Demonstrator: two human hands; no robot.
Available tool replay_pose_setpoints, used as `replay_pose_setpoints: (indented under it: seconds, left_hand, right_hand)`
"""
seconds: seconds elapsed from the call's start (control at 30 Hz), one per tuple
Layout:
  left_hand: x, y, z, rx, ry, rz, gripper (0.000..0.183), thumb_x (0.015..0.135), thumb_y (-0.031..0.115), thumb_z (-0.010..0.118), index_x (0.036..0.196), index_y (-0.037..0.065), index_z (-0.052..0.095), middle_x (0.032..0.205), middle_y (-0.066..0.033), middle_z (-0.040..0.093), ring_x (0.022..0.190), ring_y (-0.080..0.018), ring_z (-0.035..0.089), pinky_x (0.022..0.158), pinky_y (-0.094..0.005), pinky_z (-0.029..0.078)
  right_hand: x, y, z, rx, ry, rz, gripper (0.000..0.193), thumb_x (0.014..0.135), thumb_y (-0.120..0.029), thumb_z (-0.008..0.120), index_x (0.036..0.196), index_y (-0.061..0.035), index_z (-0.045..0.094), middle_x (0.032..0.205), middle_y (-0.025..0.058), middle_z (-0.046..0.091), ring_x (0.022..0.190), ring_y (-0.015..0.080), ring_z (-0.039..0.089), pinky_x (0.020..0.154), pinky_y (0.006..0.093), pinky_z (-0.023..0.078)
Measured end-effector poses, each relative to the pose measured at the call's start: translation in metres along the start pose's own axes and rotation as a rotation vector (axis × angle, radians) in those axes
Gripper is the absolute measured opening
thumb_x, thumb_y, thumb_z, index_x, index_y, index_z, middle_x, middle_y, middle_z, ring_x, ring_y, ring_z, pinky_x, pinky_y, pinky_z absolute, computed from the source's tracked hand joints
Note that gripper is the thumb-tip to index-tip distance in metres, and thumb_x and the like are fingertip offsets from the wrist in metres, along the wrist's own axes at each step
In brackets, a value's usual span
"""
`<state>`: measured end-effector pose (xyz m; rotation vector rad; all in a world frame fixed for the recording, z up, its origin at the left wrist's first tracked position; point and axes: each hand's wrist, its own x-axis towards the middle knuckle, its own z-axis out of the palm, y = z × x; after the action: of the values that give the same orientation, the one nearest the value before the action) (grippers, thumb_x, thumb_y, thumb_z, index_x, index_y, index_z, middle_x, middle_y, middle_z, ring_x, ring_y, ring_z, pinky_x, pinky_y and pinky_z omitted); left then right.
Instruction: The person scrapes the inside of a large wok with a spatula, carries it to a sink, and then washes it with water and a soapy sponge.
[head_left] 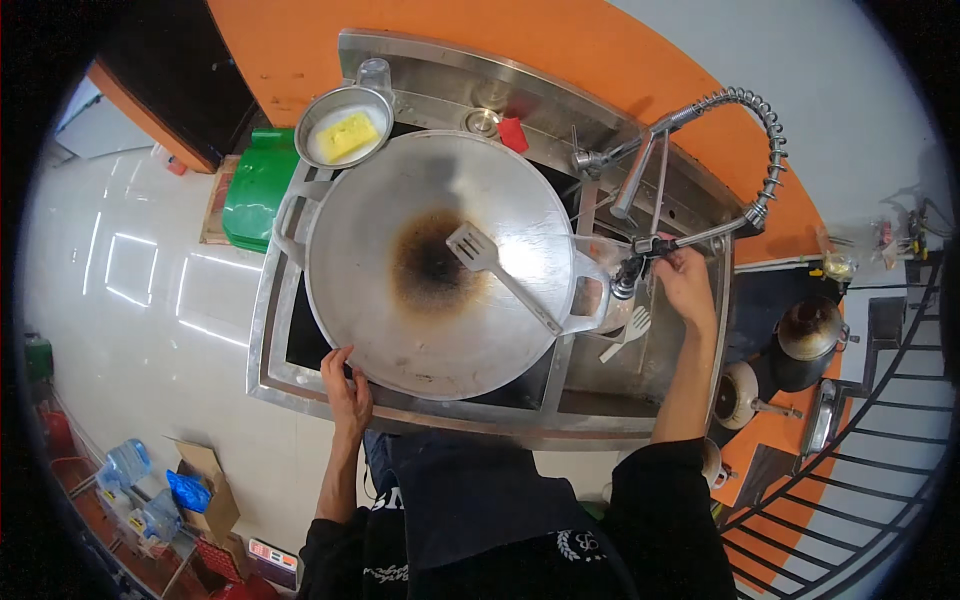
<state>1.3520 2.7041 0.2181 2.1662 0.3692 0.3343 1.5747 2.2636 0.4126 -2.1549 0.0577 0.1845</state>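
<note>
A large two-handled metal wok (370, 250) with a brown scorch mark on its bottom rests across the steel sink. My left hand (348, 392) has its fingers curled at the wok's near left rim. Inside the wok lies a pale slotted turner (510, 292), its handle pointing to the right handle of the wok. To the right, my right hand (688, 285) is closed around the spray head (628, 272) of a coiled faucet. A clear plastic container (597, 258) appears beneath the spray head, partly hidden. A second, white slotted turner (628, 333) lies in the right basin.
A metal bowl (308, 140) with suds and a yellow sponge (347, 136) stands at the back left, beside a clear cup (374, 76). A red piece (513, 135) lies on the back ledge. Blackened pots (808, 330) stand at right; a green bin (262, 190) is left.
</note>
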Motion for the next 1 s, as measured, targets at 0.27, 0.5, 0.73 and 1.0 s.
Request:
replay_pose_setpoints:
  seconds: [0.27,0.5,0.73,1.0]
  left_hand:
    - [0.011,0.007,0.015,-0.086,-0.086,0.019,0.031,0.084,-0.007,0.050,0.114,0.002,0.054,0.105,-0.0159,0.054,0.098,-0.0297,0.055,0.085,-0.0359,0.045]
    - [0.026,0.019,0.031,-0.155,-0.121,0.073,0.030,0.084,-0.007,0.050,0.112,0.001,0.055,0.101,-0.0152,0.056,0.089,-0.0278,0.059,0.081,-0.0343,0.047]
    - [0.043,0.039,0.067,-0.293,-0.239,0.017,0.025,0.088,-0.002,0.050,0.112,0.002,0.057,0.093,-0.0141,0.062,0.084,-0.0243,0.062,0.071,-0.0333,0.050]
    - [0.113,0.110,0.164,-0.703,-0.518,-0.138,0.024,0.096,0.013,0.049,0.113,-0.001,0.057,0.098,-0.0088,0.064,0.091,-0.0159,0.061,0.084,-0.0285,0.046]
  right_hand:
    - [0.002,-0.008,0.016,-0.033,0.108,0.029,0.037,0.086,-0.006,0.062,0.118,0.0102,0.055,0.093,0.0049,0.065,0.082,0.0091,0.059,0.076,0.0248,0.047]
    - [0.006,-0.014,0.046,0.144,0.121,-0.054,0.025,0.090,-0.008,0.061,0.110,0.0063,0.060,0.089,0.0034,0.065,0.079,0.0076,0.057,0.071,0.0230,0.045]
    - [0.015,-0.011,0.057,0.192,0.028,-0.068,0.022,0.087,-0.001,0.053,0.106,0.0073,0.060,0.099,0.0077,0.065,0.089,0.0122,0.059,0.081,0.0263,0.046]
    - [0.019,0.022,0.069,0.940,-0.128,-0.090,0.040,0.091,-0.013,0.039,0.121,0.0099,0.051,0.122,0.0245,0.056,0.115,0.0306,0.054,0.099,0.0385,0.042]
